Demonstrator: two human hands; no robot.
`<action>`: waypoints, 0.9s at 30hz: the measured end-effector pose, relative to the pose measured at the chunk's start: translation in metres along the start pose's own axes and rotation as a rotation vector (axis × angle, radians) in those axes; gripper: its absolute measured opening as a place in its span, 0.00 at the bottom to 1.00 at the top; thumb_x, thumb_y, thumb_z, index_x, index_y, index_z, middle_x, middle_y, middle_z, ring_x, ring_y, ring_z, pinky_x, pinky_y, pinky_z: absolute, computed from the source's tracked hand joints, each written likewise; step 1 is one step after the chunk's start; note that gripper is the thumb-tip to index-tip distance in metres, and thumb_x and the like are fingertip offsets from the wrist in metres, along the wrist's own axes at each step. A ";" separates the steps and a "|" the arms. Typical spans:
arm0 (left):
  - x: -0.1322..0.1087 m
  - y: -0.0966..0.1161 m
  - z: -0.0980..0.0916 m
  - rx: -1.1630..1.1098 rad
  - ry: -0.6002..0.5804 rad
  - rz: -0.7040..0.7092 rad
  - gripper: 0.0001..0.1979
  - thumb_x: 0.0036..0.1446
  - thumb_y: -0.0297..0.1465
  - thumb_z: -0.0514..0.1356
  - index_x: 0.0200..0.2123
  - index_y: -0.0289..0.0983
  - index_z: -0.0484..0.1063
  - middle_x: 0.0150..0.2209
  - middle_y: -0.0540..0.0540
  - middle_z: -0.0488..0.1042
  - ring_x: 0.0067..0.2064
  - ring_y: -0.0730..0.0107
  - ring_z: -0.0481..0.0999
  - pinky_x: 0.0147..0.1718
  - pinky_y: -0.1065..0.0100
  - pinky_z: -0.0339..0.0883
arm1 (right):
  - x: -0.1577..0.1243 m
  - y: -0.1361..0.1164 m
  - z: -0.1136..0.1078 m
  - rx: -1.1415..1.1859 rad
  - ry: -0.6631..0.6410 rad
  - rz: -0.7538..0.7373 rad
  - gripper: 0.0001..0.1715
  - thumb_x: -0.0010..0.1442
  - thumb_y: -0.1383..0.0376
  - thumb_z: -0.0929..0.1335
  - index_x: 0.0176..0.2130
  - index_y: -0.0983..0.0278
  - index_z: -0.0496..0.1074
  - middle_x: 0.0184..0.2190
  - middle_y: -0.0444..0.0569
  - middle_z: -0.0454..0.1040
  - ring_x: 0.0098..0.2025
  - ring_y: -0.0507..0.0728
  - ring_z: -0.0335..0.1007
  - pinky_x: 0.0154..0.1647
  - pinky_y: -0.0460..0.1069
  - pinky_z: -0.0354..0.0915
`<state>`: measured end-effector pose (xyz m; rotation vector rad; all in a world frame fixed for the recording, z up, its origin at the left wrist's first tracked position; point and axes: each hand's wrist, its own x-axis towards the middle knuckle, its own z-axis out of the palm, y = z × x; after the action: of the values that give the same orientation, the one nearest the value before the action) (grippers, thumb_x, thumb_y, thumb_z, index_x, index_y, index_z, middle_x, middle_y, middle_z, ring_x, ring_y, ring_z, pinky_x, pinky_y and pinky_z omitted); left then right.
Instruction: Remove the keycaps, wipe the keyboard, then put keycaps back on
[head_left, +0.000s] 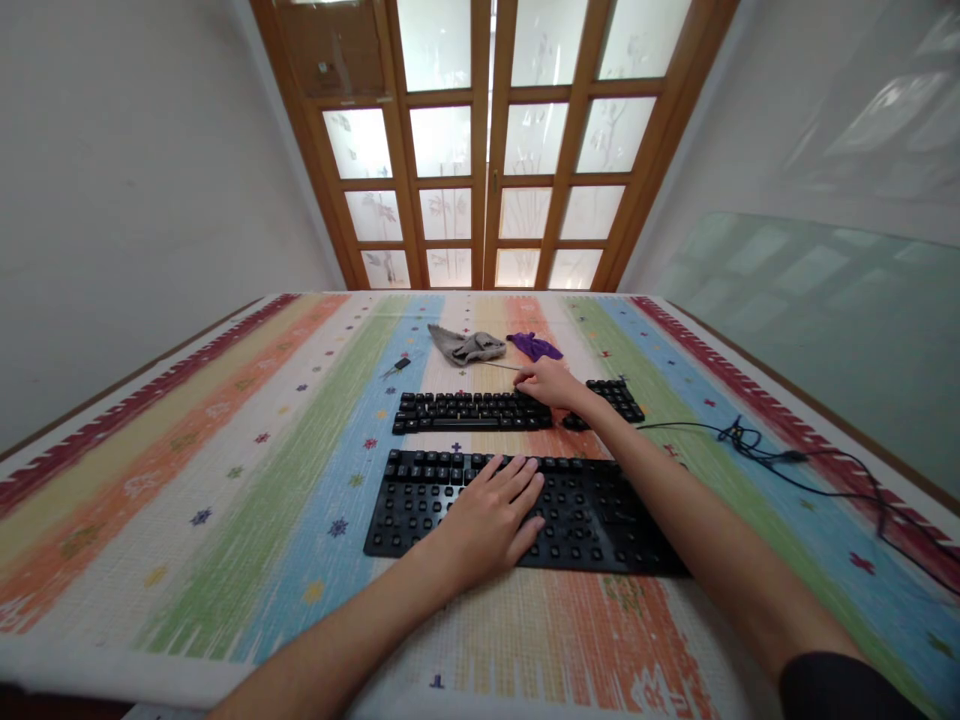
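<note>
A black keyboard [577, 510] lies in front of me, keycaps fitted along its upper left rows and bare switch posts over most of the rest. My left hand [495, 515] rests palm down across its middle, fingers stretched out. Beyond it, loose black keycaps [465, 411] stand in rows, with a smaller block of number-pad keycaps [616, 400] to the right. My right hand [551, 383] reaches to the right end of the larger block, fingertips pinched at its back row. What they hold is hidden. A thin stick [499, 365] lies just behind those fingers.
A crumpled grey cloth [466, 345] and a purple cloth [535, 346] lie behind the keycaps. A small black tool with metal prongs [398, 366] sits left of them. The black cable [757, 445] tangles across the right side of the striped tablecloth [262, 500].
</note>
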<state>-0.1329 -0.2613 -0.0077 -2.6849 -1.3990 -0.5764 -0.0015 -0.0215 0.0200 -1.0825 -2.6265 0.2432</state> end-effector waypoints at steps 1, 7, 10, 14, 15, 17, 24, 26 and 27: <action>0.000 0.000 0.000 -0.001 0.000 0.000 0.23 0.69 0.37 0.48 0.61 0.32 0.63 0.64 0.39 0.63 0.68 0.58 0.58 0.67 0.52 0.50 | 0.002 -0.001 0.000 0.019 -0.015 0.000 0.10 0.55 0.72 0.68 0.34 0.64 0.81 0.35 0.50 0.82 0.41 0.60 0.75 0.46 0.51 0.66; 0.000 0.000 0.001 -0.004 0.005 0.005 0.22 0.69 0.37 0.49 0.61 0.33 0.63 0.64 0.38 0.64 0.67 0.57 0.59 0.66 0.52 0.51 | 0.005 0.001 0.002 0.216 -0.052 0.059 0.10 0.53 0.77 0.69 0.36 0.66 0.77 0.34 0.51 0.82 0.37 0.57 0.77 0.41 0.49 0.68; 0.000 0.001 0.000 -0.008 0.013 0.000 0.22 0.69 0.37 0.49 0.61 0.32 0.64 0.64 0.38 0.64 0.67 0.57 0.59 0.66 0.52 0.52 | 0.007 0.004 0.005 0.281 -0.038 0.080 0.14 0.51 0.78 0.70 0.38 0.66 0.73 0.32 0.49 0.81 0.34 0.55 0.76 0.37 0.47 0.68; 0.000 0.001 -0.002 -0.002 -0.009 0.003 0.23 0.69 0.37 0.48 0.61 0.32 0.64 0.64 0.38 0.63 0.67 0.57 0.59 0.66 0.53 0.51 | 0.008 0.006 0.004 0.320 0.057 0.073 0.14 0.51 0.76 0.70 0.39 0.65 0.69 0.32 0.47 0.79 0.35 0.54 0.75 0.37 0.48 0.69; 0.000 0.001 -0.003 0.001 -0.021 0.004 0.23 0.69 0.38 0.48 0.61 0.32 0.63 0.65 0.38 0.63 0.67 0.58 0.59 0.67 0.53 0.50 | 0.006 0.007 0.003 0.350 0.110 0.063 0.14 0.52 0.75 0.70 0.39 0.64 0.68 0.32 0.47 0.78 0.35 0.54 0.75 0.37 0.48 0.69; 0.000 0.001 -0.005 0.009 -0.042 0.005 0.23 0.70 0.38 0.47 0.61 0.32 0.63 0.65 0.38 0.62 0.67 0.58 0.58 0.67 0.53 0.49 | -0.003 0.007 0.000 0.422 0.208 0.032 0.13 0.52 0.74 0.69 0.38 0.63 0.67 0.31 0.47 0.77 0.35 0.54 0.74 0.38 0.49 0.70; 0.001 0.001 -0.006 0.037 -0.071 0.016 0.24 0.70 0.38 0.46 0.62 0.31 0.62 0.66 0.39 0.61 0.68 0.59 0.58 0.67 0.54 0.48 | -0.072 -0.011 -0.015 0.540 0.211 -0.091 0.15 0.54 0.70 0.68 0.43 0.61 0.65 0.34 0.47 0.76 0.34 0.54 0.74 0.38 0.51 0.71; 0.001 0.001 -0.006 0.040 -0.071 0.010 0.24 0.70 0.38 0.46 0.62 0.31 0.62 0.66 0.39 0.61 0.68 0.58 0.58 0.67 0.54 0.48 | -0.093 -0.022 -0.017 0.540 0.218 -0.118 0.14 0.56 0.68 0.68 0.44 0.62 0.65 0.34 0.48 0.77 0.34 0.54 0.74 0.38 0.51 0.71; 0.002 0.001 -0.005 0.041 -0.069 0.007 0.24 0.70 0.38 0.46 0.62 0.31 0.62 0.66 0.39 0.61 0.68 0.58 0.58 0.67 0.54 0.48 | -0.103 -0.028 -0.018 0.539 0.217 -0.126 0.14 0.57 0.68 0.68 0.44 0.62 0.65 0.35 0.48 0.77 0.34 0.54 0.74 0.38 0.51 0.71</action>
<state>-0.1329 -0.2618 -0.0020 -2.7009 -1.4013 -0.4529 0.0555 -0.1130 0.0232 -0.7105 -2.2295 0.7121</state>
